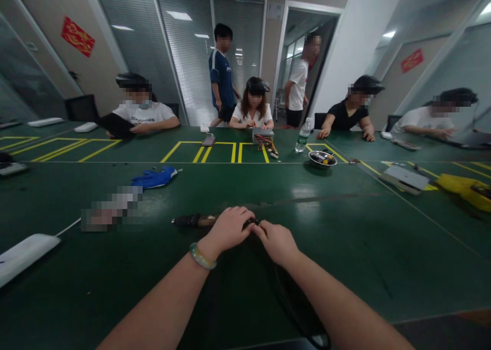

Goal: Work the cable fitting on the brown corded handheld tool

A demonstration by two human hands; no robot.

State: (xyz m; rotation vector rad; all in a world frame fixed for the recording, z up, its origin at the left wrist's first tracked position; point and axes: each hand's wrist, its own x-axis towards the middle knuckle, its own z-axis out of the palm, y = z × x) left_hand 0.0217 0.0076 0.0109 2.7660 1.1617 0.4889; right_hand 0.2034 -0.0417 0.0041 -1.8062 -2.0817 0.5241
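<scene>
"Where are your hands right now?"

"Your left hand (228,231), with a pale green bangle (202,256) on its wrist, and your right hand (275,242) are coming together over the dark end of a corded tool (195,220). I can't tell whether your fingertips (248,228) are clamping it or only touching."

"And how far along are you?"

"That's hard to judge. The tool is lying across the glossy green bench mat (356,268), its tan grip and black metal barrel pointing left, and a thin black cable (295,299) is trailing toward you."

"What's lying farther out?"

"A blue rubber-coated glove (153,178) is lying to your left. Beyond your hands, a steel bowl (321,159) holding small parts is sitting near a clear plastic water bottle (303,135). Past them, a boxy metal power supply (263,134) is trailing coloured wires (267,144) in front of a seated co-worker (253,110)."
</scene>
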